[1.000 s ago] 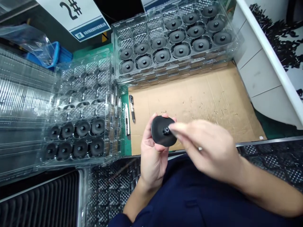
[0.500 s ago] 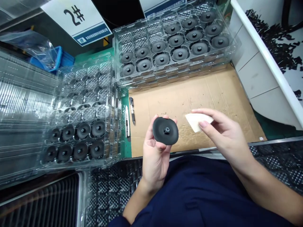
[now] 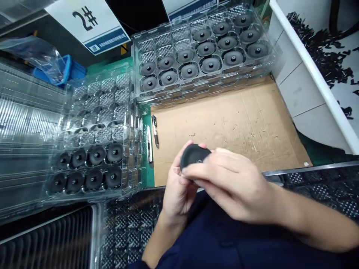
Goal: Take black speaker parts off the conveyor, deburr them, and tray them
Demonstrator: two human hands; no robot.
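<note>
A black rubber-like disc is gripped at its edge by my left hand, above the front edge of the cardboard. Over the disc's right and lower part lies my right hand, its fingers bent and slightly blurred against the disc. The white piece is hidden from view, so what the right fingers hold cannot be made out. Similar black discs sit in the clear plastic tray at the back and in the left clear tray.
Brown cardboard covers the worktop. A black pen and a white cutter lie at its left edge. At the right, a white-rimmed bin holds black scraps. A blue box stands behind the left tray.
My right hand has moved left onto the disc, and the white piece it held has gone out of sight. The disc is now partly covered and tilted a little.
</note>
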